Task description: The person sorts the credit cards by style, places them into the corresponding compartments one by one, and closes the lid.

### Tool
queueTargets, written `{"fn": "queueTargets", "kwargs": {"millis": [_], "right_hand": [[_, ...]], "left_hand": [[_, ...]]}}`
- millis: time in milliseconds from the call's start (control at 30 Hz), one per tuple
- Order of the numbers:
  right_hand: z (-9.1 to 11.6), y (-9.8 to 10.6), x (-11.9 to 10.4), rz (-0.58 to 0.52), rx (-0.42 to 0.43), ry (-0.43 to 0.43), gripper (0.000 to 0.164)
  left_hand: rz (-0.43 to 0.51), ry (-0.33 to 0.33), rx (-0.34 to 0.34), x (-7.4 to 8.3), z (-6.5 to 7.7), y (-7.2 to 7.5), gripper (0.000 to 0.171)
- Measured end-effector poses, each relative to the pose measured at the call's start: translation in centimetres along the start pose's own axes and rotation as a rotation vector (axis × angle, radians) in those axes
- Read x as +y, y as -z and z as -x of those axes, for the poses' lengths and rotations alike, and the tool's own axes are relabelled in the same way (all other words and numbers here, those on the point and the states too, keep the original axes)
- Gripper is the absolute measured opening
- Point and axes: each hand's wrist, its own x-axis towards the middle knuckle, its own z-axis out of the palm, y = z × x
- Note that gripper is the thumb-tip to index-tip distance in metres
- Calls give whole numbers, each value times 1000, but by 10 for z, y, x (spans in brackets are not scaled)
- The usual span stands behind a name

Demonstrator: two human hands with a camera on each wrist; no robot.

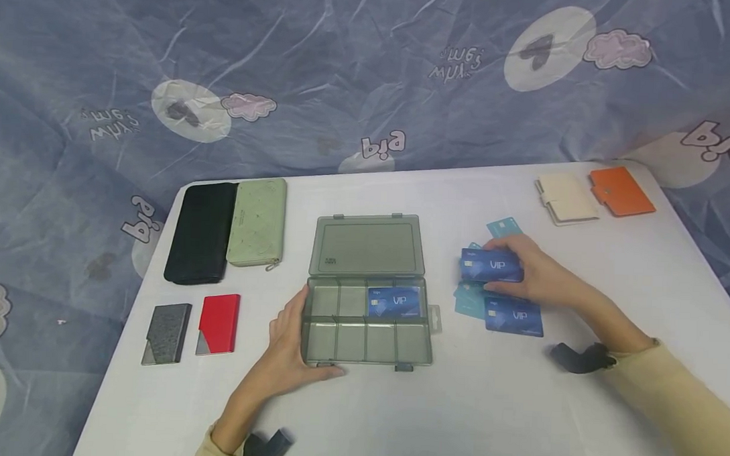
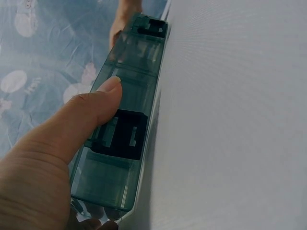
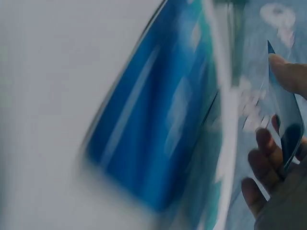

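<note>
A grey-green translucent compartment box (image 1: 350, 341) lies on the white table with its lid folded back. One blue VIP card (image 1: 394, 301) lies in its upper right compartments. My left hand (image 1: 285, 353) grips the box's near left corner, fingers along the left side and thumb (image 2: 103, 100) against the front wall beside a dark latch (image 2: 122, 134). To the right of the box, my right hand (image 1: 547, 278) pinches another blue VIP card (image 1: 492, 266) between thumb and fingers, above a spread of cards. Among these are a dark blue VIP card (image 1: 515, 318) and lighter teal cards (image 1: 469, 304).
At the left lie a black wallet (image 1: 200, 232), a green zip wallet (image 1: 256, 222), a grey card case (image 1: 168, 332) and a red card case (image 1: 219, 323). Cream (image 1: 566, 198) and orange (image 1: 622, 191) card holders are at the back right. A patterned blue cloth (image 1: 322, 72) hangs behind the table.
</note>
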Motion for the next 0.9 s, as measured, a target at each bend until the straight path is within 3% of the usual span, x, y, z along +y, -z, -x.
{"fn": "queueTargets", "kwargs": {"millis": [133,267,500,900], "right_hand": [[-13,-16,-30,12,38,181,64],[-27,-40,-59,-4,1,283,62],[-44,-73,-80,-26,-72,295,62],[-52,-90,-79,-27,-52,293,64]], "left_hand": [[1,-11,4,0,0,1,131],[-7,-22,7,0,0,1,131],[9,-21,5,-1,1,-3,131],[-18,-19,4,-1,1,1,130]]}}
